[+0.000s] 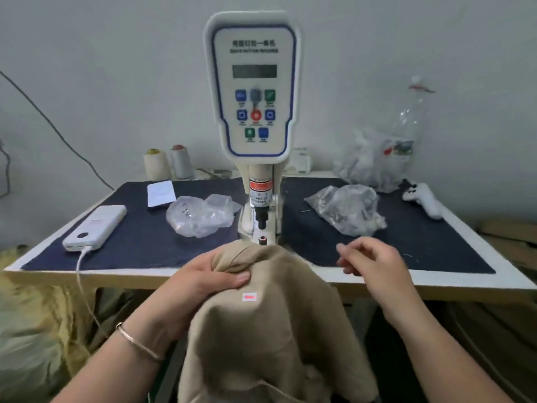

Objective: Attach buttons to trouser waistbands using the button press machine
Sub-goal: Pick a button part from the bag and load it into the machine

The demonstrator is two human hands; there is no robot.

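Trousers [261, 309] hang off the table [436, 279] edge, top bunched just under the press [263, 225] — left hand [203, 279] grips them. Right hand [374, 261] floats beside — fingers loosely curled, holding nothing.

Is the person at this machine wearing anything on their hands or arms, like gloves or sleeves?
No gloves and no sleeves in view: both forearms are bare. The left hand has a thin metal bangle round its wrist. The right hand and its wrist show no jewellery.
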